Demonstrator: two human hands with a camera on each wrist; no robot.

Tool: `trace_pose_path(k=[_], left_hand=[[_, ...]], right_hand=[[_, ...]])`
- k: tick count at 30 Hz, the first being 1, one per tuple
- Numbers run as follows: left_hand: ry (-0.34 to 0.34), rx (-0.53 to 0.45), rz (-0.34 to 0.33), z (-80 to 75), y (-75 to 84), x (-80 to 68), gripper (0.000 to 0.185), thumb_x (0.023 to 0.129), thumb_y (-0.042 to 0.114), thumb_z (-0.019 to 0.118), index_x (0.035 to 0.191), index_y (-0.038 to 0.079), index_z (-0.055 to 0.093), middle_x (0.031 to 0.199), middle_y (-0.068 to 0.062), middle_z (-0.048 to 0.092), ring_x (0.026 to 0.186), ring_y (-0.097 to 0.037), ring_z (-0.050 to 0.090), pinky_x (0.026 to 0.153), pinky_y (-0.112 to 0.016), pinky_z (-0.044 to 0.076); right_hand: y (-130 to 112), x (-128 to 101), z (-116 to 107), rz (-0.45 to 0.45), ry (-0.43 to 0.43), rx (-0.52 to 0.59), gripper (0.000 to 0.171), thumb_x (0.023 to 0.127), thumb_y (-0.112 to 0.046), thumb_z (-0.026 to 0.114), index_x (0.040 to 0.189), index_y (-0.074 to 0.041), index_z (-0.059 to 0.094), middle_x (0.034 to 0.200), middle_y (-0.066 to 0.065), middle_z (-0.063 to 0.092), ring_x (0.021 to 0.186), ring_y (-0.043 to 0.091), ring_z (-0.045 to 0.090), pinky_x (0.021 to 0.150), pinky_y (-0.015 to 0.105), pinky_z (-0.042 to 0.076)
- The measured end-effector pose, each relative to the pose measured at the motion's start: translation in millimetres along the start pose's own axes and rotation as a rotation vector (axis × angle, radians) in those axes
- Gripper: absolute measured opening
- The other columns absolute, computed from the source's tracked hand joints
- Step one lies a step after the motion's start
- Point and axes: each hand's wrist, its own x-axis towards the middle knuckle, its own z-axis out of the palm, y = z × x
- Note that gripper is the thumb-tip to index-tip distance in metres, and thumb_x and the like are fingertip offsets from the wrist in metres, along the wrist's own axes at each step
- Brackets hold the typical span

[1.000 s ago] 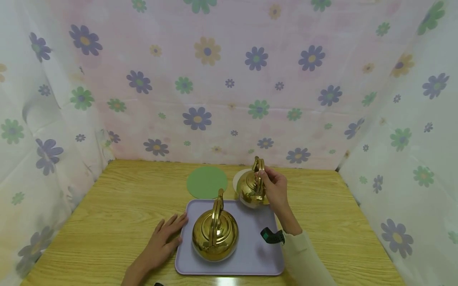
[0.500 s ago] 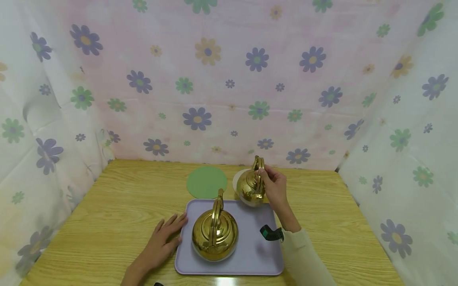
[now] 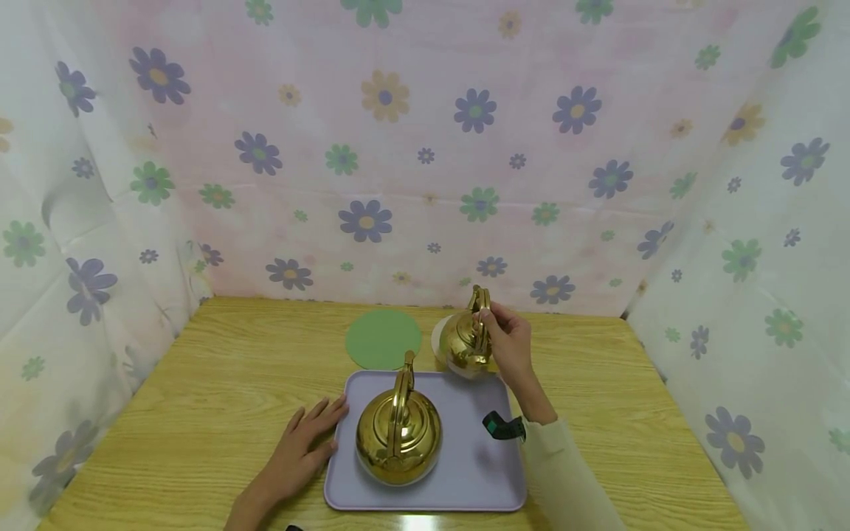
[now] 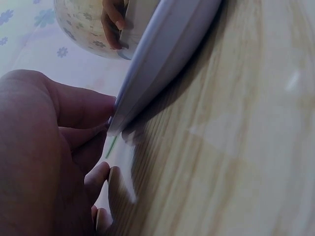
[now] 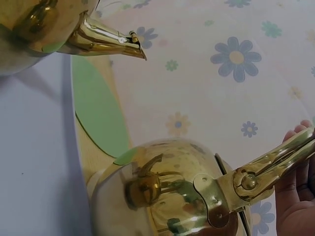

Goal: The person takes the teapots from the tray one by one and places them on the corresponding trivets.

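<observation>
My right hand (image 3: 511,350) grips the upright handle of a smaller brass kettle (image 3: 458,346), held by the tray's far right edge, overlapping a pale round mat (image 3: 437,338). Its polished body (image 5: 167,191) fills the lower part of the right wrist view, with fingers (image 5: 298,177) around the handle. On a lilac tray (image 3: 478,472) stands a larger brass kettle (image 3: 425,442), spout pointing away. My left hand (image 3: 302,450) lies at the tray's left side with fingers spread and fairly straight. In the left wrist view, its thumb (image 4: 83,105) touches the tray rim (image 4: 162,54).
A green round mat (image 3: 383,339) lies on the wood-grain table (image 3: 199,398) behind the tray. A flower-printed curtain (image 3: 425,118) encloses the table at the back and both sides. A black wrist strap (image 3: 505,426) sits at my right cuff.
The smaller kettle and my right hand have shifted slightly away toward the back of the table. My left hand, the tray and the larger kettle have stayed in place.
</observation>
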Motion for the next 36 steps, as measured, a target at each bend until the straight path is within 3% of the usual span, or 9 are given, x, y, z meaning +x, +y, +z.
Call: trace_pose_path(k=[10, 17, 20, 24, 29, 36], left_hand=[[0.012, 0.013, 0.014, 0.1, -0.4, 1.0, 0.052, 0.091, 0.013, 0.067, 0.143, 0.011, 0.06, 0.152, -0.007, 0.053, 0.141, -0.047, 0.039, 0.121, -0.048, 0.011], [0.008, 0.01, 0.011, -0.3, -0.4, 0.7, 0.052, 0.091, 0.013, 0.067, 0.143, 0.011, 0.06, 0.153, -0.007, 0.053, 0.141, -0.047, 0.039, 0.12, -0.05, 0.012], [0.008, 0.008, 0.012, -0.2, -0.9, 0.2, 0.052, 0.091, 0.013, 0.067, 0.143, 0.011, 0.06, 0.152, -0.007, 0.053, 0.141, -0.047, 0.039, 0.121, -0.044, 0.01], [0.005, 0.005, 0.011, 0.1, -1.3, 0.1, 0.052, 0.091, 0.012, 0.067, 0.143, 0.011, 0.06, 0.152, -0.007, 0.053, 0.141, -0.047, 0.039, 0.12, -0.049, 0.011], [-0.006, -0.004, -0.002, 0.2, -1.2, -0.1, 0.053, 0.091, 0.013, 0.067, 0.144, 0.012, 0.06, 0.153, -0.005, 0.052, 0.143, -0.046, 0.038, 0.118, -0.058, 0.013], [0.002, -0.013, -0.002, 0.7, -2.7, -1.3, 0.052, 0.093, 0.015, 0.067, 0.144, 0.015, 0.06, 0.154, -0.003, 0.052, 0.145, -0.039, 0.037, 0.122, -0.032, 0.004]], right_hand=[[2, 11, 0, -0.049, -0.031, -0.002, 0.031, 0.102, -0.002, 0.056, 0.126, 0.018, 0.061, 0.097, 0.021, 0.073, 0.08, 0.008, 0.068, 0.069, 0.017, 0.056], [5, 15, -2, -0.045, -0.055, 0.009, 0.032, 0.103, -0.002, 0.056, 0.127, 0.018, 0.06, 0.095, 0.014, 0.074, 0.081, 0.009, 0.068, 0.069, 0.018, 0.056], [6, 17, -3, -0.051, -0.069, 0.007, 0.032, 0.103, -0.003, 0.056, 0.127, 0.017, 0.061, 0.1, 0.023, 0.073, 0.081, 0.01, 0.067, 0.068, 0.018, 0.056], [8, 20, -3, -0.051, -0.083, 0.015, 0.032, 0.103, -0.004, 0.056, 0.128, 0.015, 0.062, 0.106, 0.035, 0.068, 0.081, 0.015, 0.068, 0.068, 0.02, 0.057], [10, 23, -2, -0.037, -0.08, 0.022, 0.032, 0.103, -0.005, 0.056, 0.128, 0.015, 0.062, 0.106, 0.037, 0.066, 0.079, 0.019, 0.068, 0.067, 0.021, 0.057], [12, 24, -1, -0.004, -0.062, 0.008, 0.035, 0.104, -0.009, 0.056, 0.131, 0.014, 0.06, 0.111, 0.035, 0.067, 0.09, 0.02, 0.071, 0.075, 0.021, 0.058]])
